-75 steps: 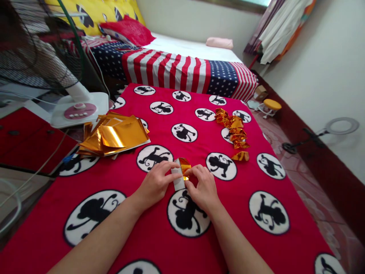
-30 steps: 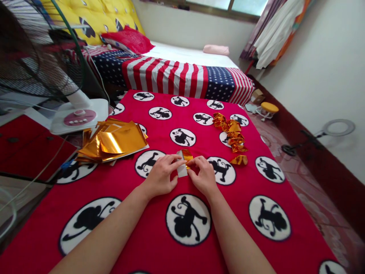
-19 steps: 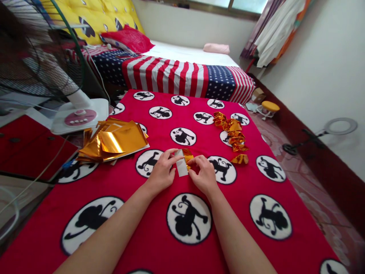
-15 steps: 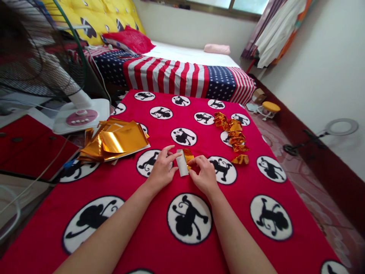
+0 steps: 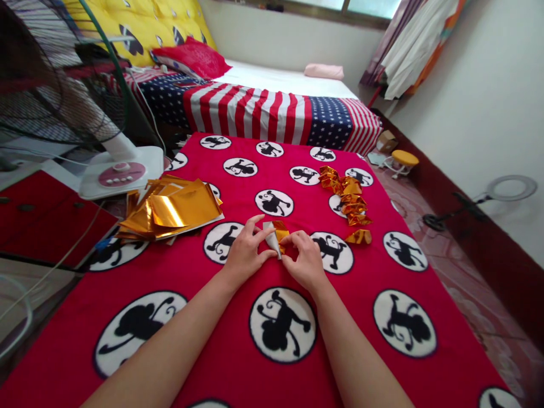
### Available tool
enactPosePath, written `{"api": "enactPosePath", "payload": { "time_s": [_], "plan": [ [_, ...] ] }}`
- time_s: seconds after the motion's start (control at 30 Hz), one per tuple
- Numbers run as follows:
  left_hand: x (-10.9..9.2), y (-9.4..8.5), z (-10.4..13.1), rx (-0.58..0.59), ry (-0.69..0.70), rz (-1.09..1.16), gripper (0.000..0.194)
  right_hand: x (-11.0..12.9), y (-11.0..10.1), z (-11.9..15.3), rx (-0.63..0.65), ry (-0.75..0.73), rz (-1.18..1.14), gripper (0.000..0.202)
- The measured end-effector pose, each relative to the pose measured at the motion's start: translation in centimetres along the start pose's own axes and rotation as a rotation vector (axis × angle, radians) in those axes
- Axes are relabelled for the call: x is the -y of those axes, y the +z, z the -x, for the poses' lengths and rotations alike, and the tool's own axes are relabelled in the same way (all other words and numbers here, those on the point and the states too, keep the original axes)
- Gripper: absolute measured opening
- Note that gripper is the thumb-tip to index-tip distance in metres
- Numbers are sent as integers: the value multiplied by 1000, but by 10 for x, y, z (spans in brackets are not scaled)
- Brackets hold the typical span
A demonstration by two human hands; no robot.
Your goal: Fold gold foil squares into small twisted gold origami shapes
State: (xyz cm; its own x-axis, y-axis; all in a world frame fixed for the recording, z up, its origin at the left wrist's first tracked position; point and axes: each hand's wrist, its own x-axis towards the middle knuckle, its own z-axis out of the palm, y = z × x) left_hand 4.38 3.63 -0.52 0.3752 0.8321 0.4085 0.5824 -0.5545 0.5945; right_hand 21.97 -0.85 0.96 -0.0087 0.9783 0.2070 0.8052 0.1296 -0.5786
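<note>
A small sheet of gold foil paper, partly folded with its pale grey back showing, lies on the red monkey-print cloth between my hands. My left hand has its thumb and fingers on the grey side, with the near corner folded over at a slant. On the gold right side, my right hand pinches the edge between thumb and fingertips. To the left rests a loose stack of flat gold foil sheets. Several folded gold foil pieces form a curved row at the right, one slightly apart.
A fan with a white base stands at the left, beside a red-fronted cabinet. Beyond the cloth is a bed with a striped, starred cover. A yellow stool and a ring light stand on the right floor.
My left thumb and fingers have moved right, turning the near left corner of the grey flap inward so its edge slants. My right hand keeps nearly the same place.
</note>
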Motion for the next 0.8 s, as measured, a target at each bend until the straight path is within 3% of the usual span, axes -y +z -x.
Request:
{"api": "enactPosePath", "payload": {
  "time_s": [0.17,0.37,0.47,0.57,0.8],
  "plan": [
    [-3,-1,-1,1,-12,18,50,2,-4,2,37,-25,38,27],
    [-3,-8,0,47,57,164,42,3,-4,2,28,-6,32,21],
    [-3,-11,2,81,112,214,54,3,-3,2,25,-6,27,20],
    [-6,-10,1,46,157,112,58,3,-3,2,23,-7,30,21],
    [-9,-11,0,11,246,-145,24,1,-7,3,51,-25,-28,26]
  ]
}}
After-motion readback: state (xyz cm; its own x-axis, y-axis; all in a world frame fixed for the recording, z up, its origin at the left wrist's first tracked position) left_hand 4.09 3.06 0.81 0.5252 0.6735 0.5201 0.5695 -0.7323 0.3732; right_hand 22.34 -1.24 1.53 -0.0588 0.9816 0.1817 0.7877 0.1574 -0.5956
